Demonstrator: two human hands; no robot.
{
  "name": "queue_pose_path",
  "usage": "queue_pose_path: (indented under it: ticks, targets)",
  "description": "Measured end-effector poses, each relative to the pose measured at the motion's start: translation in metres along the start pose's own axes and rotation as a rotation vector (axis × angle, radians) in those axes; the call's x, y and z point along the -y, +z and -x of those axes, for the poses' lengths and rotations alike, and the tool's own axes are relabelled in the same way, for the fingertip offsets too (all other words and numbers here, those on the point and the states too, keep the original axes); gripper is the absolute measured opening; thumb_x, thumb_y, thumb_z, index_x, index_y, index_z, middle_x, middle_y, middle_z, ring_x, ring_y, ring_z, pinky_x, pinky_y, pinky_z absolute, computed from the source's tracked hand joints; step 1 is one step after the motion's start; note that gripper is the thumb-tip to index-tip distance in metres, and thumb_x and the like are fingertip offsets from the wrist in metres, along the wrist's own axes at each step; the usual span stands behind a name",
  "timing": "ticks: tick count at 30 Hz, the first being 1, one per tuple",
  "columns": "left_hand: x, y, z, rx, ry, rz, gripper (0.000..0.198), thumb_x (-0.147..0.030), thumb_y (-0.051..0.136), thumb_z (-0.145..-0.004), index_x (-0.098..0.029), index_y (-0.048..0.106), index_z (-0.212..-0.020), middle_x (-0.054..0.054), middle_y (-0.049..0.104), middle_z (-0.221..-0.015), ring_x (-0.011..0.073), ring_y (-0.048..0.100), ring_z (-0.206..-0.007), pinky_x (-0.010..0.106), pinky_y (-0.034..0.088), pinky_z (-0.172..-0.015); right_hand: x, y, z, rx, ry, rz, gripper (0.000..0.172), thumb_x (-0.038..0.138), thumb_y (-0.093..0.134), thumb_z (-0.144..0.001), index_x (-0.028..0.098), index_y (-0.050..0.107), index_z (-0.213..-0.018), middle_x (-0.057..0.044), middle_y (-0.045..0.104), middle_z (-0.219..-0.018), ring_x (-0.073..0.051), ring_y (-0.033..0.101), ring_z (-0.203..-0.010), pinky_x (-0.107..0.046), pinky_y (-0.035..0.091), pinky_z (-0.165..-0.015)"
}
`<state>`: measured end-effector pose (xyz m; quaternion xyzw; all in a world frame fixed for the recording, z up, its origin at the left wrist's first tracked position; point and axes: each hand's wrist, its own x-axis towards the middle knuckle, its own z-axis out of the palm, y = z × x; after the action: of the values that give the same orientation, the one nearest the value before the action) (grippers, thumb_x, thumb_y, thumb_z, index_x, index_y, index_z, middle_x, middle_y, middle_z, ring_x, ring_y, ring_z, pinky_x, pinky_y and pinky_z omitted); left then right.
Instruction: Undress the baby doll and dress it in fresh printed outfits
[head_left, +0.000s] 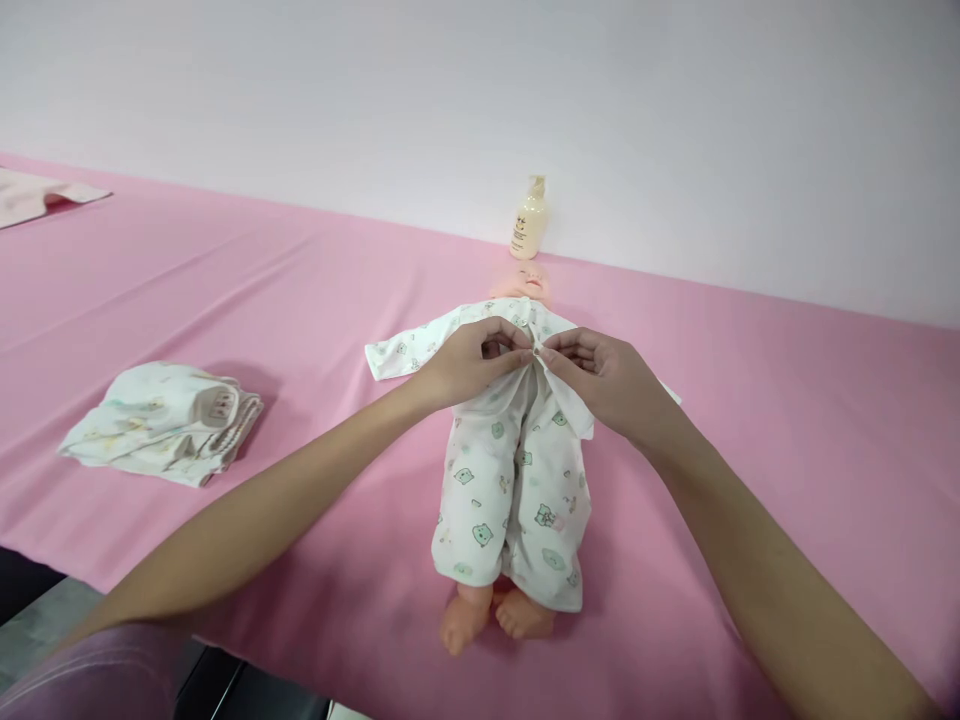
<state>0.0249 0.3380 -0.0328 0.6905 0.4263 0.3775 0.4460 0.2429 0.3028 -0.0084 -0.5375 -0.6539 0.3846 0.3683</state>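
Observation:
A baby doll lies on its back, its head toward the wall and its bare feet toward me. It wears a white printed shirt and matching pants. Over the doll's chest, my left hand pinches one front edge of the shirt. My right hand pinches the opposite edge, fingertips almost meeting the left ones. One button shows near the collar, above my fingers. Whatever small fastening sits between my fingertips is mostly hidden. Below the hands the shirt front hangs apart.
A cream pump bottle stands behind the doll's head, close to the wall. Folded white printed clothes lie at the left. A pale pink cloth is at the far left. Pink cloth covers the table, whose front edge shows at lower left.

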Motion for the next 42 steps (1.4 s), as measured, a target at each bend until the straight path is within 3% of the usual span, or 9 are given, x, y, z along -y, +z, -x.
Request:
queue_pose_path:
  ticks: [8,15,18,22,26,30,34,42]
  targets:
    - [-0.001,-0.007,0.001,0.07,-0.047,0.106,0.035,-0.048,0.09,-0.088,-0.019,0.078,-0.104,0.006,0.076,-0.1,0.0152,0.065,-0.085,0.031,0.051,-0.077,-0.008,0.003,-0.004,-0.08,-0.058,0.063,0.024,0.044,0.081,-0.096,0.024,0.083,-0.108,-0.008,0.084,-0.106,-0.026,0.079,-0.096,-0.046,0.066,-0.092]
    - [0.002,-0.008,-0.001,0.047,-0.083,0.134,0.037,-0.045,0.094,-0.084,-0.02,0.075,-0.103,0.004,0.076,-0.096,0.0126,0.064,-0.08,0.027,0.051,-0.07,-0.009,0.012,-0.002,-0.117,-0.147,0.036,0.021,0.045,0.082,-0.095,0.024,0.082,-0.102,-0.007,0.084,-0.104,-0.025,0.079,-0.093,-0.043,0.066,-0.09]
    - [0.004,-0.011,-0.003,0.063,-0.121,0.155,0.036,-0.041,0.095,-0.082,-0.019,0.076,-0.104,0.005,0.078,-0.097,0.0128,0.066,-0.079,0.026,0.051,-0.067,-0.006,0.01,0.0,-0.087,-0.184,0.064,0.017,0.041,0.079,-0.096,0.025,0.081,-0.097,-0.006,0.084,-0.1,-0.024,0.078,-0.088,-0.042,0.066,-0.085]
    - [0.007,-0.017,-0.007,0.101,-0.126,0.208,0.029,-0.034,0.091,-0.085,-0.018,0.078,-0.105,0.007,0.081,-0.101,0.0131,0.07,-0.082,0.026,0.054,-0.07,-0.005,0.007,0.002,0.017,-0.162,0.075,0.018,0.036,0.07,-0.1,0.025,0.083,-0.108,-0.005,0.084,-0.098,-0.023,0.076,-0.08,-0.039,0.065,-0.072]
    - [0.008,-0.019,-0.007,0.131,-0.124,0.198,0.024,-0.029,0.088,-0.088,-0.018,0.078,-0.106,0.008,0.082,-0.102,0.0132,0.071,-0.083,0.027,0.055,-0.071,-0.008,0.006,-0.001,-0.001,-0.215,0.146,0.018,0.034,0.071,-0.098,0.027,0.083,-0.111,-0.004,0.083,-0.101,-0.019,0.074,-0.077,-0.036,0.063,-0.07]
    - [0.005,-0.021,-0.005,0.138,-0.075,0.094,0.028,-0.032,0.086,-0.09,-0.019,0.076,-0.112,0.007,0.08,-0.103,0.0131,0.07,-0.083,0.027,0.055,-0.072,-0.01,0.005,-0.003,-0.012,-0.304,0.249,0.016,0.035,0.077,-0.097,0.027,0.082,-0.11,-0.004,0.082,-0.109,-0.018,0.071,-0.079,-0.035,0.062,-0.075]
    - [0.002,-0.029,-0.004,0.173,0.026,-0.128,0.03,-0.034,0.083,-0.089,-0.019,0.074,-0.114,0.005,0.076,-0.1,0.0148,0.068,-0.084,0.028,0.054,-0.07,-0.008,0.009,0.001,0.0,-0.29,0.279,0.02,0.043,0.076,-0.1,0.026,0.078,-0.11,-0.005,0.081,-0.109,-0.019,0.071,-0.084,-0.036,0.061,-0.079]
    - [-0.003,-0.035,-0.001,0.181,0.099,-0.338,0.024,-0.037,0.082,-0.085,-0.022,0.078,-0.105,0.005,0.076,-0.108,0.0149,0.065,-0.079,0.029,0.051,-0.068,-0.012,0.012,0.0,-0.014,-0.299,0.346,0.019,0.026,0.065,-0.102,0.029,0.081,-0.11,-0.003,0.08,-0.108,-0.018,0.069,-0.08,-0.037,0.059,-0.08]
